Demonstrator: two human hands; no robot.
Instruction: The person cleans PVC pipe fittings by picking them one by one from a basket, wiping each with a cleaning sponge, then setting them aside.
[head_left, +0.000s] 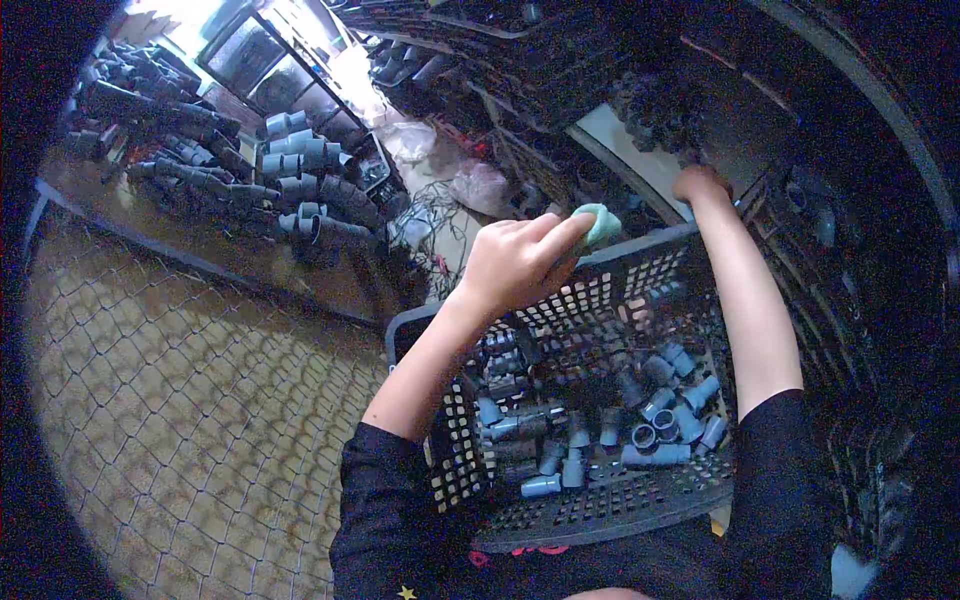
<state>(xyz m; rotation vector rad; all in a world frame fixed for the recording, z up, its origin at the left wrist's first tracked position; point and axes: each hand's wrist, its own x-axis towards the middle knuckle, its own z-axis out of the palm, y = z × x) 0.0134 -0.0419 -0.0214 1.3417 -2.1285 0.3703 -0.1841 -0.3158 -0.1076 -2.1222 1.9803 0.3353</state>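
Observation:
A light green cloth-like piece (600, 226) is pinched in my left hand (520, 258), above the far rim of a black plastic basket (600, 510). Inside that basket lie several grey-blue pipe fittings (655, 455), some on their sides, some end up. My right hand (703, 186) reaches past the basket's far right corner, beside a pale board (635, 155) and a dark pile of parts (655, 110). Its fingers are bent down and mostly hidden, so what it holds does not show.
Stacked grey pipe fittings (300, 160) stand on a brown table (200, 225) at the upper left. Chain-link mesh (190, 400) fills the lower left. Plastic bags (480, 187) and tangled cords lie beyond the basket. Dark racks (840, 300) line the right side.

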